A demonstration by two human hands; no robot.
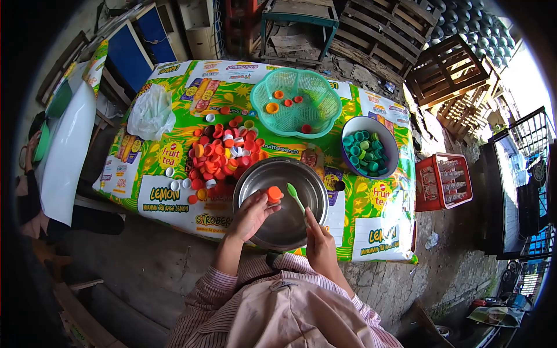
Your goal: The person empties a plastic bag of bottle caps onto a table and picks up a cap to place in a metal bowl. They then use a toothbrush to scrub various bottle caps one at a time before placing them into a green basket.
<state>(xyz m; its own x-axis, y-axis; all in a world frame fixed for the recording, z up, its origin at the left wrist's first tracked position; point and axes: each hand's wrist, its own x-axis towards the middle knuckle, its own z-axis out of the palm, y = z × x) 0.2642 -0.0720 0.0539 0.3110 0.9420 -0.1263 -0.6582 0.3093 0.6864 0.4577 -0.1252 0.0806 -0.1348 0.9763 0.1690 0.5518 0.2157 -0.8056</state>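
Note:
My left hand (pixel 250 216) pinches an orange bottle cap (pixel 274 194) above the steel bowl (pixel 242 197). In my right hand (pixel 318 239) is a green toothbrush (pixel 295 197), its head pointing up and left toward the cap. Brush and cap are a small distance apart. Beyond the bowl, to the left, lies a heap of mostly red and orange bottle caps (pixel 223 153). A few white caps (pixel 174 185) sit at the heap's left side. My left palm partly hides the bowl's near-left rim.
A turquoise plastic basket (pixel 261 87) with several caps stands at the back. To the right is a white bowl (pixel 390 132) of green caps. A crumpled plastic bag (pixel 152 113) lies at left. A red crate (pixel 428 184) stands beyond the table. Another person's hand (pixel 33 145) shows far left.

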